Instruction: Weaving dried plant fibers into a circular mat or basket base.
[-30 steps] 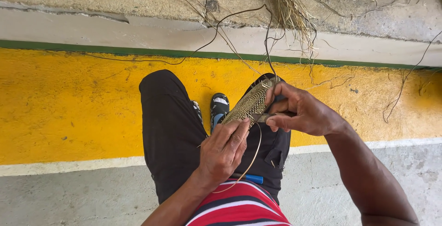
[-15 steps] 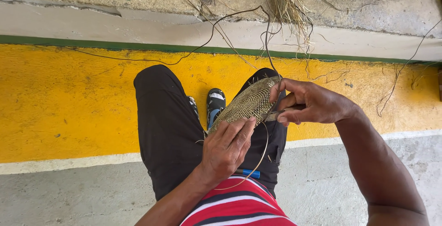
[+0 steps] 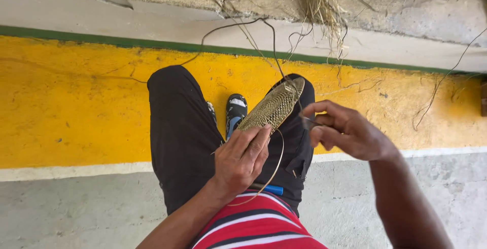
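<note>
While the left hand (image 3: 242, 158) grips the woven oval piece (image 3: 274, 107) over black-trousered knees (image 3: 177, 127),
the right hand (image 3: 345, 131) pinches a thin fibre strand (image 3: 276, 56) just beside it, fingers curled closed.

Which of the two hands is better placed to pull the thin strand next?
Probably the right hand: its fingertips pinch at the strand beside the woven piece, while the left hand grips that piece.

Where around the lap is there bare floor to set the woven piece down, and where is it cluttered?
Bare patches: the yellow band left of the left knee, and the grey concrete below the white line. Crowded: the ledge at top, with dry fibre strands trailing past the woven piece, which the left hand holds; the right hand pinches a strand.
</note>
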